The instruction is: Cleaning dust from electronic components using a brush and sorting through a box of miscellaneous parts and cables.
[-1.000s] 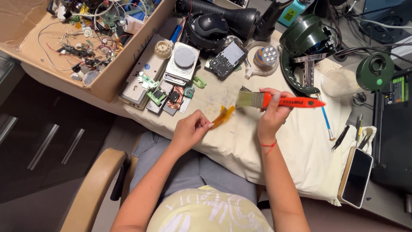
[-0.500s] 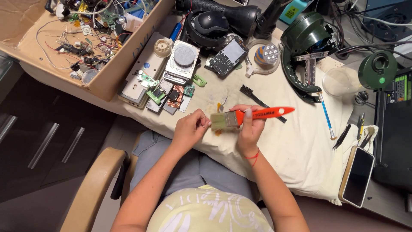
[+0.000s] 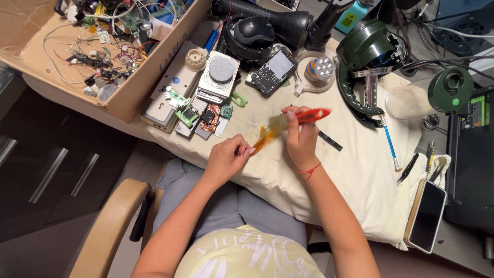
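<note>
My left hand (image 3: 226,157) pinches one end of a thin amber, translucent strip (image 3: 264,137) just above the cream cloth (image 3: 355,180) that covers the desk. My right hand (image 3: 300,138) grips a paintbrush with a red-orange handle (image 3: 313,115); its pale bristles (image 3: 278,122) rest against the upper end of the strip. The brush is blurred. A red thread is tied round my right wrist. A thin black stick (image 3: 330,140) lies on the cloth just behind my right hand.
A cardboard box (image 3: 128,92) of wires and parts sits at the back left, with circuit boards (image 3: 198,113) beside it. Behind are a black headset (image 3: 252,36), a green round housing (image 3: 370,56), a clear cup (image 3: 404,103), a blue pen (image 3: 389,144), tweezers (image 3: 409,169) and a phone (image 3: 426,215).
My right hand has carried the brush from the right down and left onto the amber strip. The black stick, hidden before, now lies uncovered on the cloth. My left hand stayed put.
</note>
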